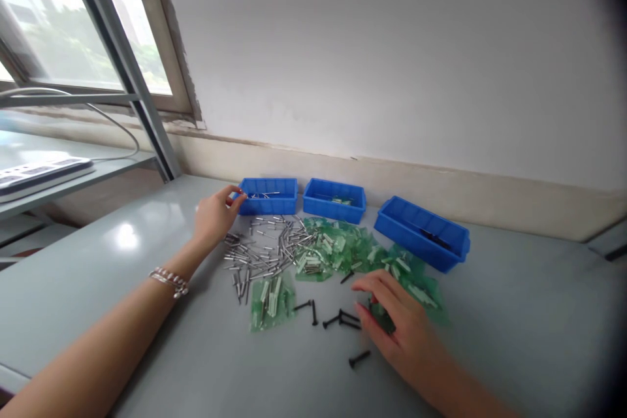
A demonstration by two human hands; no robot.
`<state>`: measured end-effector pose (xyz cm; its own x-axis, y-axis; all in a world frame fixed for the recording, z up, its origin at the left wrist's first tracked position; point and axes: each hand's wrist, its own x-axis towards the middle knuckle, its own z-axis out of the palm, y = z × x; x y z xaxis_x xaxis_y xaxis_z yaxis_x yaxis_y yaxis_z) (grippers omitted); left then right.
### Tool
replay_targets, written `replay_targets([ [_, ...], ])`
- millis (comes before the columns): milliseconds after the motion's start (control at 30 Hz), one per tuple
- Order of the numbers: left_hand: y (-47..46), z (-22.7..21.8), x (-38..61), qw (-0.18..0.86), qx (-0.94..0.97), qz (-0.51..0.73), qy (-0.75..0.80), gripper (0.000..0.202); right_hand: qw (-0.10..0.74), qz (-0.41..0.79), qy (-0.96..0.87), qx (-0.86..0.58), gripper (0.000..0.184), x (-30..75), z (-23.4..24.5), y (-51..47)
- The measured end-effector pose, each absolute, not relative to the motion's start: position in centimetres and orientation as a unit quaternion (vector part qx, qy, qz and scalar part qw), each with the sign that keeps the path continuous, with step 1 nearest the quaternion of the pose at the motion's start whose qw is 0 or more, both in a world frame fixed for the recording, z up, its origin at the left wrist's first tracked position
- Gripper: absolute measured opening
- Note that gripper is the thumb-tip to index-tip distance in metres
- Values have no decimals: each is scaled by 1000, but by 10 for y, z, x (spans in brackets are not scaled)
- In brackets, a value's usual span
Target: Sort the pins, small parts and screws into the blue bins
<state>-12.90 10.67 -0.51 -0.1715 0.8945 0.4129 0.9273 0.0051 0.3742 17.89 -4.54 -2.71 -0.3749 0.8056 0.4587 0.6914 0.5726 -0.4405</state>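
My left hand reaches to the left blue bin, fingers curled at its near left corner; whether it holds something is unclear. A bracelet sits on that wrist. My right hand lies low on the grey table, fingers bent over a green plastic bag beside several black screws. A heap of silver rivets lies between the hands. More green bags of small parts spread toward the right.
Three blue bins stand along the wall: the left one, a middle bin, and a tilted right bin. One green bag lies near the front. A window and a shelf with a power strip are at left.
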Motion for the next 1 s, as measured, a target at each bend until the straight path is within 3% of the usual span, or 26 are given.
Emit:
replay_targets([
  [367,100,5,-120,41,-646,-260,-716,34,331,70,-823,-456,22,178,-26,-45],
  [667,88,0,-112,-17,-744,-3,-667,26,324,80,-825,-456,23,178,-25,-46],
  [800,87,-10,-107,-4,-753,10,-658,19,332,58,-826,-452,22,178,-25,-45],
  [1000,84,-13,-102,4,-751,-21,-659,28,329,82,-826,-451,21,178,-24,-46],
])
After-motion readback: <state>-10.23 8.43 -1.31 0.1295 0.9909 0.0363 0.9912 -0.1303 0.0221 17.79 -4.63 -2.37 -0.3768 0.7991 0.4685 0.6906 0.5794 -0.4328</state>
